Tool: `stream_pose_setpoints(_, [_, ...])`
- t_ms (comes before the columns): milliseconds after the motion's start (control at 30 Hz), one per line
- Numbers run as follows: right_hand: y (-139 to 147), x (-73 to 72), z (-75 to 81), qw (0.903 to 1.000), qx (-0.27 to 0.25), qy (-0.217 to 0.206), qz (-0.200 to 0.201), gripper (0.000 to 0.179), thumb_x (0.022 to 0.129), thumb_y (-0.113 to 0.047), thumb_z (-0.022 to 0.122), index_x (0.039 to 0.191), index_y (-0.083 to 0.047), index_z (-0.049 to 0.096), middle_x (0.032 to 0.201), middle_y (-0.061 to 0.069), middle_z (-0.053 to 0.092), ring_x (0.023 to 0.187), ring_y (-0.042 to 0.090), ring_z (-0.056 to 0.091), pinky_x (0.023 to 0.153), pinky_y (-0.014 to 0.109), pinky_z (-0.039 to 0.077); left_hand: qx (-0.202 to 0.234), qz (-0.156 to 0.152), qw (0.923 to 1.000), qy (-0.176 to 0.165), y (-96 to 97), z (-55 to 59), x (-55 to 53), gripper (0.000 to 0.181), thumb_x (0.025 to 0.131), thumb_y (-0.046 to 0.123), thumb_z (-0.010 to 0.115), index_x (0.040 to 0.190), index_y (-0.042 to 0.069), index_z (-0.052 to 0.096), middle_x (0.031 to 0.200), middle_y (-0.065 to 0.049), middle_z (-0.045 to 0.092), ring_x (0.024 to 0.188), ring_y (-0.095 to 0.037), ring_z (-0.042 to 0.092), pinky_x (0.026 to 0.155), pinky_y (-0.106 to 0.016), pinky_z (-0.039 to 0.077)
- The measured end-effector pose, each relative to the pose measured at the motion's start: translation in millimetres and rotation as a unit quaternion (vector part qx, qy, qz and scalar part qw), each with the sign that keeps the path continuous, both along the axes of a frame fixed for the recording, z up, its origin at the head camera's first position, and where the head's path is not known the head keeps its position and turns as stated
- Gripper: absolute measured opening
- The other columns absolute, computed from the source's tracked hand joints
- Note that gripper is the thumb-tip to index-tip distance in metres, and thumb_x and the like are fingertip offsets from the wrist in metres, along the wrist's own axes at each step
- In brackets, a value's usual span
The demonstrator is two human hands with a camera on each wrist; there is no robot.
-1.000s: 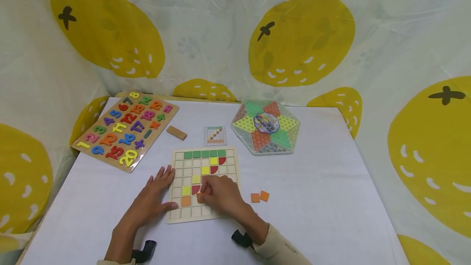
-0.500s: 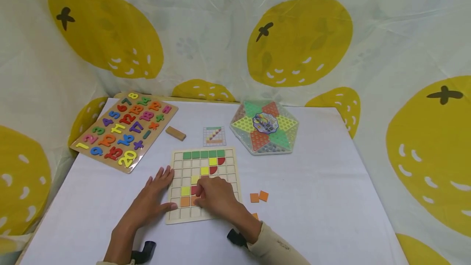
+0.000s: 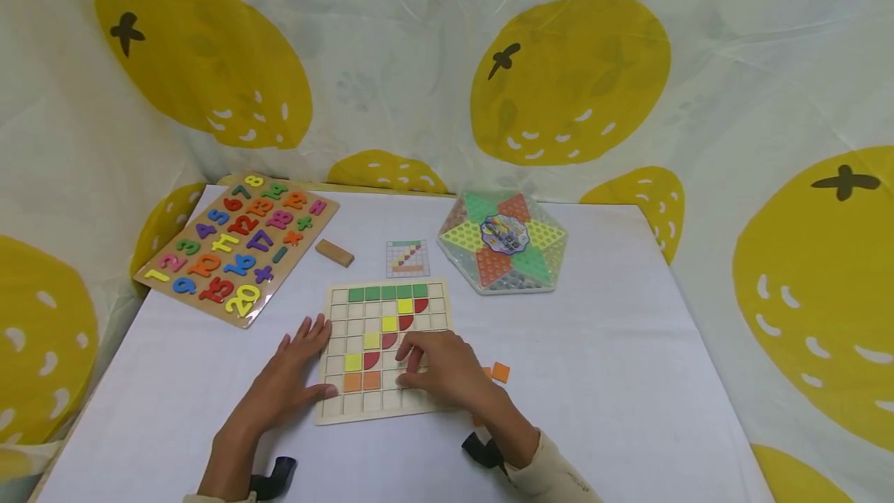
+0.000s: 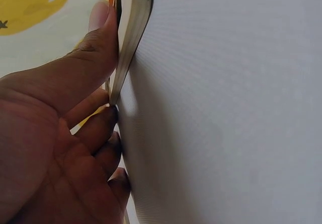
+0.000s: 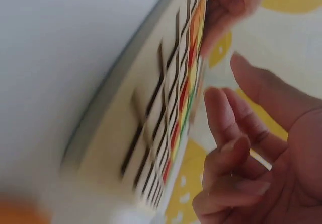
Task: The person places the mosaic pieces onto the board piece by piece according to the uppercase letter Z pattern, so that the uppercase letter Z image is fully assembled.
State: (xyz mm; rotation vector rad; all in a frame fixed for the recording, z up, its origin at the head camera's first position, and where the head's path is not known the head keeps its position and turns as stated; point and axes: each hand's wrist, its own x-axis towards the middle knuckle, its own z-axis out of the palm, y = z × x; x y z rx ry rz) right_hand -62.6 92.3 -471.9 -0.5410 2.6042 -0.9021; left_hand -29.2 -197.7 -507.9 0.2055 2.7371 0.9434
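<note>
A wooden grid board [image 3: 335, 414] lies flat, with a row of green squares [image 3: 388, 293], a diagonal of yellow squares [image 3: 372, 341] beside red quarter-circle tiles [image 3: 372, 361], and two orange tiles [image 3: 362, 381] side by side low on it. My left hand [image 3: 289, 363] rests at the board's left edge, thumb and fingertips touching it. Over the board's lower right part hovers my right hand [image 3: 443, 369], bent fingers and thumb apart, nothing between them. In the right wrist view, the right hand [image 5: 251, 143] shows a gap between thumb and index finger.
Loose orange squares [image 3: 500, 372] lie right of the board, partly hidden by the right arm. Behind it are a printed pattern card [image 3: 408, 258], a wooden block [image 3: 335, 252] and a hexagonal checkers board [image 3: 503, 243]. A number puzzle [image 3: 237, 247] lies at back left.
The right hand set an orange tile into the cell beside the first orange one, let go, and moved right. The left hand stayed at the board's edge.
</note>
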Motion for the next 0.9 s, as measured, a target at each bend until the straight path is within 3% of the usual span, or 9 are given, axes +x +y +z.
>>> stream_pose_setpoints(233, [54, 2.9, 3.9, 0.9997, 0.011, -0.009, -0.019, 0.028, 0.079, -0.022, 0.095, 0.098, -0.022, 0.074, 0.081, -0.012, 0.069, 0.076, 0.01, 0.058, 0.068, 0.026, 0.044, -0.006, 0.001, 1.0, -0.002, 0.1, -3.0, -0.6, 0.111, 0.08, 0.037, 0.093, 0.168, 0.014, 0.029, 0.177, -0.007, 0.02, 0.167, -0.039, 0.007, 0.133, -0.068, 0.01])
stream_pose_setpoints(433, [85, 17.3, 3.9, 0.9978, 0.042, -0.038, -0.033, 0.032, 0.073, -0.018, 0.099, 0.091, -0.023, 0.073, 0.084, -0.008, 0.068, 0.08, 0.012, 0.059, 0.071, 0.027, 0.046, -0.002, 0.001, 1.0, -0.003, -0.5, -2.4, -1.0, 0.111, 0.08, 0.036, 0.093, 0.168, 0.014, 0.029, 0.177, -0.007, 0.02, 0.167, -0.039, 0.007, 0.133, -0.067, 0.009])
stream_pose_setpoints(667, [94, 35.6, -0.3, 0.9946, 0.101, -0.008, -0.022, 0.036, 0.067, -0.018, 0.1, 0.082, -0.027, 0.069, 0.08, -0.012, 0.061, 0.077, 0.005, 0.053, 0.066, 0.026, 0.044, -0.004, 0.001, 1.0, 0.001, -0.5, -2.3, -0.9, 0.111, 0.08, 0.036, 0.093, 0.168, 0.015, 0.029, 0.177, -0.006, 0.02, 0.167, -0.039, 0.007, 0.133, -0.067, 0.01])
stream_pose_setpoints(900, [89, 38.5, -4.9, 0.992, 0.121, 0.028, -0.024, 0.034, 0.072, -0.016, 0.096, 0.075, -0.027, 0.064, 0.074, -0.014, 0.055, 0.073, 0.005, 0.049, 0.062, 0.024, 0.041, -0.007, 0.003, 1.0, 0.003, 0.1, -3.3, -0.8, 0.113, 0.078, 0.038, 0.094, 0.168, 0.016, 0.029, 0.177, -0.005, 0.021, 0.167, -0.038, 0.007, 0.133, -0.067, 0.01])
